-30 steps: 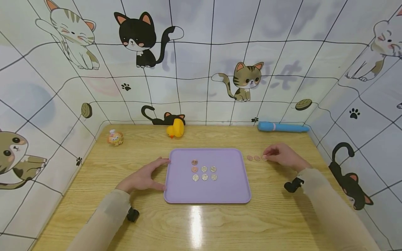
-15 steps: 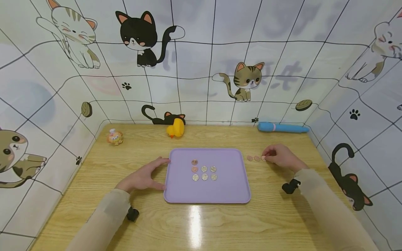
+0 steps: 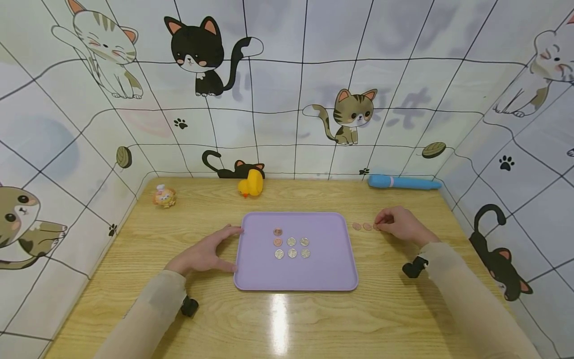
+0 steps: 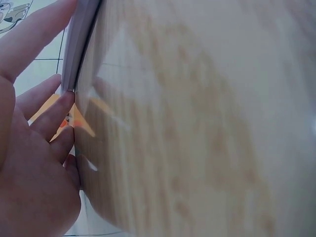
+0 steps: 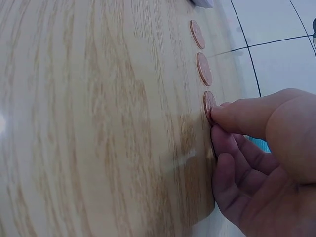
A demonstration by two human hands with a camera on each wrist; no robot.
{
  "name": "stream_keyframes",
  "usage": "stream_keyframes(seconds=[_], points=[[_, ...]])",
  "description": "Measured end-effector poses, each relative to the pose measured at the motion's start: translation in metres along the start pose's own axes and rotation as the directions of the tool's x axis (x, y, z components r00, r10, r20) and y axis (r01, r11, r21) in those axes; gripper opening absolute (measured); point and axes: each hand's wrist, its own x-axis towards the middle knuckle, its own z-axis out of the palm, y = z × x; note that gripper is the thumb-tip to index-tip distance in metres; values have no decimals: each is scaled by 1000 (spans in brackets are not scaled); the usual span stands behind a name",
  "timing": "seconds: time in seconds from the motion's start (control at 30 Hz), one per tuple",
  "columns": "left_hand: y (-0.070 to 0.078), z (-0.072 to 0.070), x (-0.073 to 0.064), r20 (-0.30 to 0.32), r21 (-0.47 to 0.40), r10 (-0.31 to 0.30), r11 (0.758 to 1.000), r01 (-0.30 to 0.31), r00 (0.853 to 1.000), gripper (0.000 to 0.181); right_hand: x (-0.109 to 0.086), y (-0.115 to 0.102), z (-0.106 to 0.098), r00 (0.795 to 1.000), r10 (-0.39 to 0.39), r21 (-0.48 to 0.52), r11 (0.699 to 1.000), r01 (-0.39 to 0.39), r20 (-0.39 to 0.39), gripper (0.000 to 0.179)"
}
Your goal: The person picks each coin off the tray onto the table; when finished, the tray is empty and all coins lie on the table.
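Observation:
A lilac tray (image 3: 332, 269) bears several coins, silver ones (image 3: 292, 253) in two rows and two copper ones (image 3: 278, 242) at their left. My left hand (image 3: 202, 253) lies beside the tray's left edge, thumb and fingers spread and fairly straight, fingertips at the rim (image 4: 81, 44). Right of the tray, copper coins lie in a row on the table: the nearest to the tray (image 5: 197, 34), a middle one (image 5: 204, 69), and a third (image 5: 208, 101). My right hand (image 3: 401, 225) pinches that third coin at its edge with thumb and finger, the other fingers curled against the tabletop.
Along the back of the wooden table (image 3: 215, 319) stand a small figurine (image 3: 165, 196), a yellow rubber duck (image 3: 252, 183) and a blue pen-shaped object (image 3: 403, 182). A cat-printed cloth wall (image 3: 278, 129) closes off the back and both sides.
My right hand has shifted slightly left and its fingertips now cover more of the third copper coin. The left hand, the tray and its coins keep their places.

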Motion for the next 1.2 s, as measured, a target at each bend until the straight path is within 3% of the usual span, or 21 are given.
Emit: stream_keyframes(seconds=[0.33, 0.63, 0.8, 0.93, 1.2], points=[[0, 0, 1, -3, 20, 15, 1000, -15, 1000, 103, -2, -3, -1, 1000, 9, 0, 1000, -9, 11, 5], [1, 0, 0, 0, 7, -8, 1000, 8, 1000, 103, -1, -3, -4, 999, 41, 30, 999, -42, 30, 8], [-1, 0, 1, -4, 18, -6, 1000, 6, 1000, 103, 1, -18, -3, 997, 79, 75, 994, -78, -13, 17], [-1, 0, 1, -2, 31, -3, 1000, 3, 1000, 103, 7, -44, 3, 999, -29, 73, 997, 31, -38, 19], [-3, 0, 2, -3, 39, 11, 999, -10, 1000, 103, 26, -106, 26, 971, -233, 57, 972, 230, 48, 12]])
